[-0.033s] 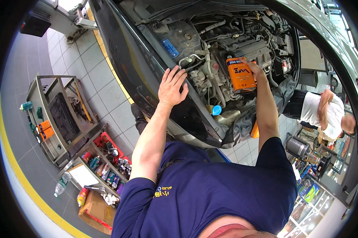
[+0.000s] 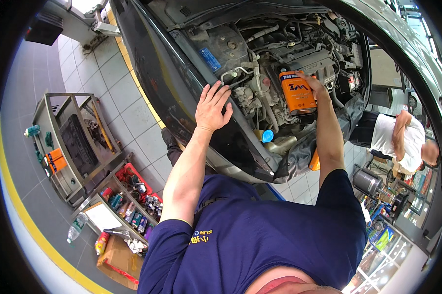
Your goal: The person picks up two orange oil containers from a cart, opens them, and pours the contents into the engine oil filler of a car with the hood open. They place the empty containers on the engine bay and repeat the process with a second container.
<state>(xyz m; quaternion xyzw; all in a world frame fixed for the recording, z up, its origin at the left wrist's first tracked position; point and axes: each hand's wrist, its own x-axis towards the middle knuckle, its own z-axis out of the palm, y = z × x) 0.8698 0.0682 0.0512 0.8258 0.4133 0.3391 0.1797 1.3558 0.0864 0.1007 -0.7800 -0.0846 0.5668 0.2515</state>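
My right hand [image 2: 316,85] grips an orange and black rectangular oil can [image 2: 298,94] by its upper edge, fingers wrapped over that side. The can is held above the car's engine [image 2: 309,62]; its mouth is hard to make out, so I cannot tell whether anything flows from it. My left hand [image 2: 213,108] rests with spread fingers on the dark fender [image 2: 191,73] at the edge of the engine bay, holding nothing. Between the two hands run metal pipes and hoses. Nearer to me stands a blue reservoir cap [image 2: 267,135].
The raised hood [image 2: 402,54] arches along the right. A metal cart [image 2: 67,188] at left carries orange containers [image 2: 56,160], with spray cans [image 2: 133,215] in a tray beside it. A person in a white top [image 2: 387,132] stands at right. Another orange container [image 2: 314,161] shows below my right forearm.
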